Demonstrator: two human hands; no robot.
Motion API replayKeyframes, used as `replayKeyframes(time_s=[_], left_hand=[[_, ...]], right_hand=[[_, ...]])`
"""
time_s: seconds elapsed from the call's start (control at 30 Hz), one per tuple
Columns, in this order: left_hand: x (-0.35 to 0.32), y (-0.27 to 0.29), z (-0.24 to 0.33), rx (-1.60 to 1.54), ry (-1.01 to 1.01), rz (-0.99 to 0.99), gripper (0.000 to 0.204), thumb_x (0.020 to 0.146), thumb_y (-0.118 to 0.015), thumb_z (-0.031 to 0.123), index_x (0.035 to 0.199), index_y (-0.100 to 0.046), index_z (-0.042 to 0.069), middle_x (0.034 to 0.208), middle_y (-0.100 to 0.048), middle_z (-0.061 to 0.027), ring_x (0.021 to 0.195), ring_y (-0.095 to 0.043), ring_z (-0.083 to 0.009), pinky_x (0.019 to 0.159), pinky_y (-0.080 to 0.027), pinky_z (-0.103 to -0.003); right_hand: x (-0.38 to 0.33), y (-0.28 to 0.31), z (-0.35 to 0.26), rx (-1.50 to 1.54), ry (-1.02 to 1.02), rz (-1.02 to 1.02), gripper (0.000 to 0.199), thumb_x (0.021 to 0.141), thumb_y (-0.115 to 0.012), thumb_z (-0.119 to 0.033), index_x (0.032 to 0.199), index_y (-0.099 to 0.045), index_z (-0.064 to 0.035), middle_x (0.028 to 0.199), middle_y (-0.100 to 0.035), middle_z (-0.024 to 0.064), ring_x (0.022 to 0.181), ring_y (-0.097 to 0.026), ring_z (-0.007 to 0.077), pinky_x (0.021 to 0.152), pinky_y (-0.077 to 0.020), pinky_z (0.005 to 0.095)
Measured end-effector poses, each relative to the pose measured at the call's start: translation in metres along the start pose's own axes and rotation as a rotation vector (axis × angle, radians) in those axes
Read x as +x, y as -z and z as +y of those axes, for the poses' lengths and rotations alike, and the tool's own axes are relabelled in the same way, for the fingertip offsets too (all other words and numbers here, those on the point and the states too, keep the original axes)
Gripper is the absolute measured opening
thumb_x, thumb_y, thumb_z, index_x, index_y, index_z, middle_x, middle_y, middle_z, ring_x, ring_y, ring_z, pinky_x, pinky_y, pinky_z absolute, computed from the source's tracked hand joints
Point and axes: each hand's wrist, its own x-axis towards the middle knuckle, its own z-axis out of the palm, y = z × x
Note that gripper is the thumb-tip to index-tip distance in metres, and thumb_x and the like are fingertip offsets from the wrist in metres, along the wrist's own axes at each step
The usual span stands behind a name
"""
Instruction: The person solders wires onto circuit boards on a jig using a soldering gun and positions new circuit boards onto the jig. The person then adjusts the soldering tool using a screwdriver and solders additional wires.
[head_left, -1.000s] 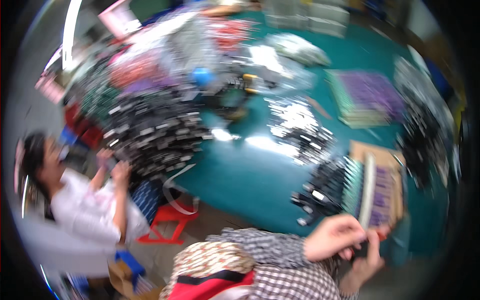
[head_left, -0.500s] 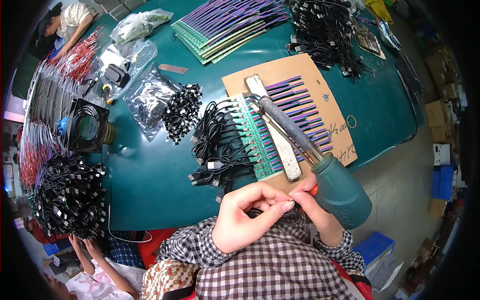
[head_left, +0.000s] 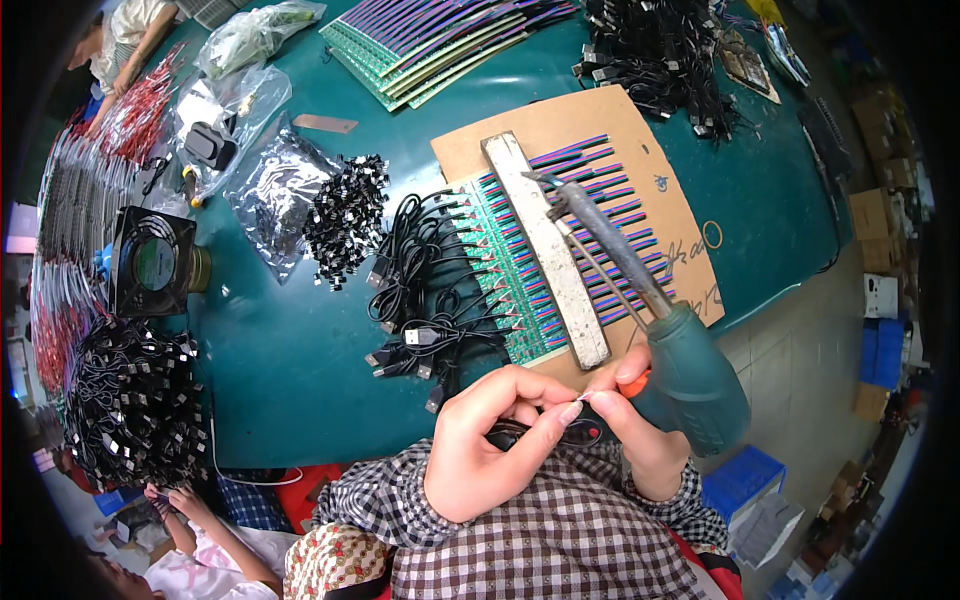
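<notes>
My left hand is closed, its thumb and forefinger pinching the thin end of a black cable, which loops below the fingers. My right hand holds a soldering iron with a bulky green handle and an orange trigger; its thumb and forefinger meet the left fingertips at the cable end. The iron's metal barrel points away over a panel of small green circuit boards with coloured wires. A worn pale bar lies across those wires. Black USB cables run left from the panel.
Brown cardboard lies under the panel. Left stand a small black fan, a heap of black cables and a bag of small connectors. Stacked panels and more cables lie farther back. Two other people work at the left.
The iron's tip has shifted right, off the bar's far end. My fingers stay pinched together at the cable end. The whole view has shifted slightly.
</notes>
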Motion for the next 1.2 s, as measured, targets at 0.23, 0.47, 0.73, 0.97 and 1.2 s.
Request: replayKeyframes(time_s=[0.23, 0.47, 0.73, 0.97, 1.2], left_hand=[[0.008, 0.026, 0.000, 0.194, -0.050, 0.135, 0.006, 0.082, -0.067, -0.002, 0.087, -0.063, -0.002, 0.082, -0.063, -0.0051, 0.071, -0.058, -0.0071, 0.063, -0.046, -0.019], [0.037, 0.032, 0.000, 0.488, -0.077, 0.096, 0.007, 0.079, -0.068, 0.003, 0.082, -0.063, -0.001, 0.077, -0.063, -0.0037, 0.070, -0.057, -0.0074, 0.065, -0.047, -0.022], [0.045, 0.027, 0.003, 0.664, -0.091, 0.134, 0.008, 0.072, -0.067, 0.002, 0.077, -0.062, 0.000, 0.071, -0.061, -0.0051, 0.064, -0.056, -0.0120, 0.061, -0.047, -0.025], [0.049, 0.027, 0.004, 0.800, -0.135, 0.113, 0.010, 0.069, -0.069, 0.005, 0.072, -0.059, 0.003, 0.068, -0.058, -0.0052, 0.059, -0.057, -0.0150, 0.056, -0.048, -0.027], [0.049, 0.030, 0.005, 0.808, -0.130, 0.081, 0.011, 0.068, -0.069, 0.004, 0.071, -0.059, 0.004, 0.067, -0.058, -0.0047, 0.058, -0.057, -0.0149, 0.055, -0.047, -0.027]], right_hand=[[-0.026, 0.011, 0.005, -0.030, -0.083, 0.022, 0.033, 0.079, -0.059, 0.007, 0.105, -0.043, -0.0054, 0.087, -0.055, 0.0091, 0.077, -0.057, 0.0189, 0.072, -0.0470, 0.0343], [-0.044, 0.027, 0.003, 0.014, 0.052, 0.059, 0.053, 0.087, -0.059, -0.021, 0.129, -0.037, 0.0016, 0.097, -0.052, 0.0084, 0.079, -0.058, 0.0215, 0.071, -0.0492, 0.0376], [-0.068, 0.041, 0.001, -0.023, -0.140, 0.092, 0.053, 0.087, -0.063, -0.038, 0.119, -0.045, 0.0014, 0.105, -0.054, 0.0152, 0.092, -0.063, 0.0276, 0.069, -0.0574, 0.0358], [-0.085, 0.048, -0.001, -0.064, -0.213, 0.161, 0.040, 0.077, -0.077, -0.028, 0.093, -0.058, 0.0034, 0.097, -0.063, 0.0194, 0.089, -0.066, 0.0283, 0.082, -0.0542, 0.0403], [-0.088, 0.050, 0.000, -0.436, -0.179, 0.006, 0.046, 0.076, -0.076, -0.039, 0.095, -0.058, -0.0014, 0.090, -0.063, 0.0109, 0.083, -0.064, 0.0229, 0.075, -0.0536, 0.0357]])
